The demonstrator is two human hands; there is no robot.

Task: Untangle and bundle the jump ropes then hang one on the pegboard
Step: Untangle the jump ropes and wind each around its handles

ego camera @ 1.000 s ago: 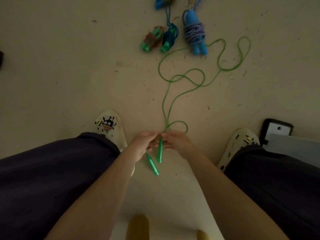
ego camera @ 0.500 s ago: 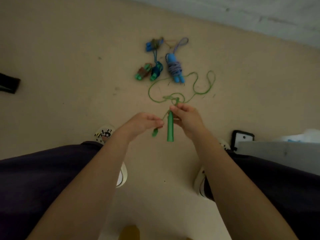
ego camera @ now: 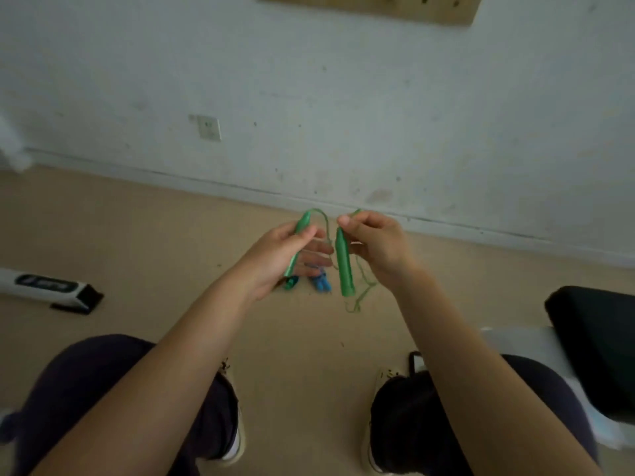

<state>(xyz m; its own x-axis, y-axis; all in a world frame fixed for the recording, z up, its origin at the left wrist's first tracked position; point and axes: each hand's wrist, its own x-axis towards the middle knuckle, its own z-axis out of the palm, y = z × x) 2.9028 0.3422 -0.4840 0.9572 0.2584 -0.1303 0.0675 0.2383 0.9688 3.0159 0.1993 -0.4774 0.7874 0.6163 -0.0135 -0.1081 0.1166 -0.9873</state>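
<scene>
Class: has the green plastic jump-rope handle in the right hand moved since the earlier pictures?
Yes. The green plastic handle in the right hand has risen off the beige floor, towards the white wall.

The pegboard (ego camera: 367, 6) is cut off above; left hand (ego camera: 278, 259) perhaps hides bundled ropes (ego camera: 321, 281).

Green jump rope (ego camera: 344, 261) held aloft, handles near-vertical, side by side; thin cord trails down. Pegboard (ego camera: 371, 6) on wall above.

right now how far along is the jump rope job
Done: bundled ropes lie on the floor. In hand: the left hand and right hand each hold a handle of the green rope, its cord loose. Left: bundling it, then hanging one on the pegboard.
</scene>
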